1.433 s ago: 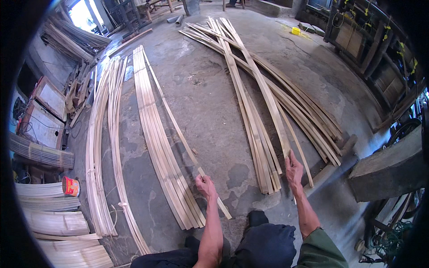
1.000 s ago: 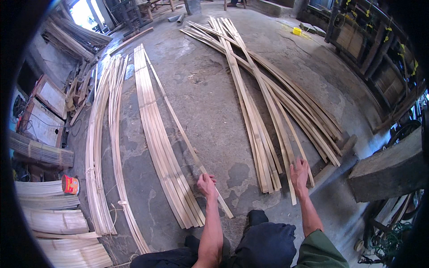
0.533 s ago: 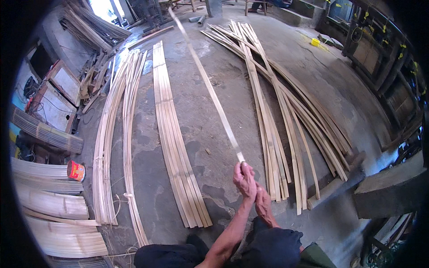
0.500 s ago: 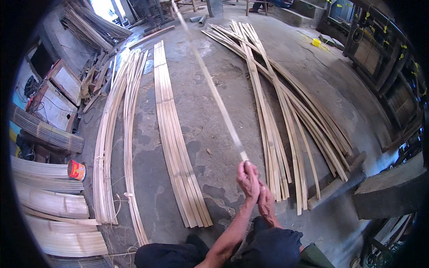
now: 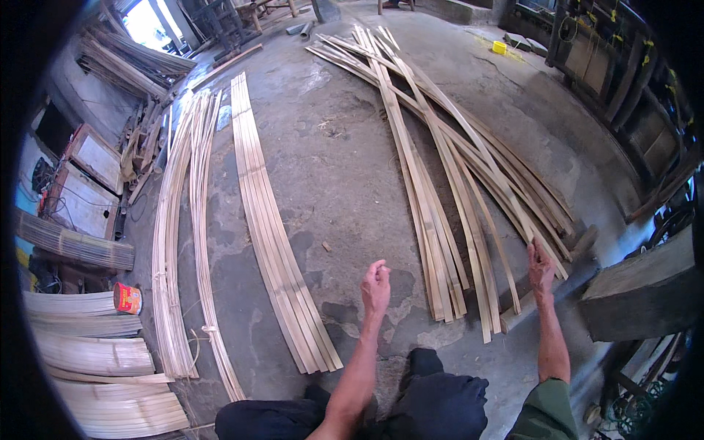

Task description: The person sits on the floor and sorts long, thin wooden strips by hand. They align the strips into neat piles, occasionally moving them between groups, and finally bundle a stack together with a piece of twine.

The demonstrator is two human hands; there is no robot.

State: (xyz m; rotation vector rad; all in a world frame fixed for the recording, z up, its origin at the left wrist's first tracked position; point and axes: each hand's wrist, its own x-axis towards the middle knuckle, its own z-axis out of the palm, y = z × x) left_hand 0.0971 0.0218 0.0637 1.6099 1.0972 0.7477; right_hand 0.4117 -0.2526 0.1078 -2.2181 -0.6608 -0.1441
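Note:
My right hand [image 5: 541, 268] pinches the near end of a long, pale bamboo strip [image 5: 493, 163], which slants away over the loose pile of bamboo strips [image 5: 411, 165] on the floor to the right. My left hand [image 5: 376, 288] hovers above the bare floor in the middle. Its fingers are curled closed, and nothing shows in them. To its left, several flat strips [image 5: 273, 242] lie side by side in a neat band.
Thin strips in tied bundles [image 5: 173, 249] stretch along the left. A red tin [image 5: 127, 298] stands by stacked slatted pieces [image 5: 95, 352] at the left edge. On the right are a thick wooden beam [image 5: 645, 286] and, farther off, a yellow container [image 5: 499, 48].
My hands have parted: the right has swung out to the right with a strip, while the left has shifted slightly left. The strip that stood raised across the middle is gone from there.

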